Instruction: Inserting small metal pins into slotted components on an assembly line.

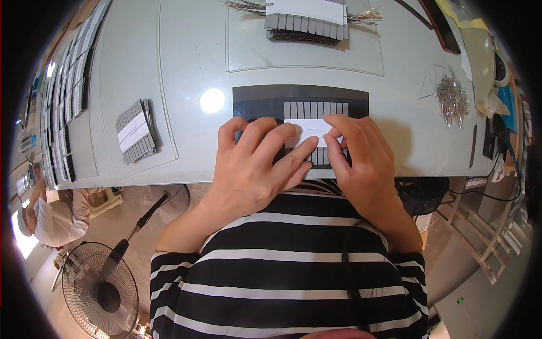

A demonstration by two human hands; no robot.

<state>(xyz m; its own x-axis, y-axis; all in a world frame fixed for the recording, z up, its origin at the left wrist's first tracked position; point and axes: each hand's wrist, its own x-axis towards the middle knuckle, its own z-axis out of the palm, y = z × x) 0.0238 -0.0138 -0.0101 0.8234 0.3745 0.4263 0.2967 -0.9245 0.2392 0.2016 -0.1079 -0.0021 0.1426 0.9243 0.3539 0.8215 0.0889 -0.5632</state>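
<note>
A small grey panel of narrow upright strips point(316, 107) lies on a black mat point(259, 96) at the table's near edge. Across its middle runs a white band point(307, 123), with a thin dark line showing on it. My left hand point(254, 155) rests over the panel's left side, fingers bent and apart, the index finger and thumb reaching to the white band. From the right, my right hand point(364, 152) comes to the band's right end, its thumb and index finger brought close together. Whatever sits between those fingertips is too small or hidden to make out.
A stack of similar panels point(305, 22) with thin metal wires at both sides lies at the back. More panels point(135, 133) stand left, beside long rows of them point(73, 85). Loose wires point(451, 101) are heaped right. A fan point(101, 288) and another person point(56, 220) are lower left.
</note>
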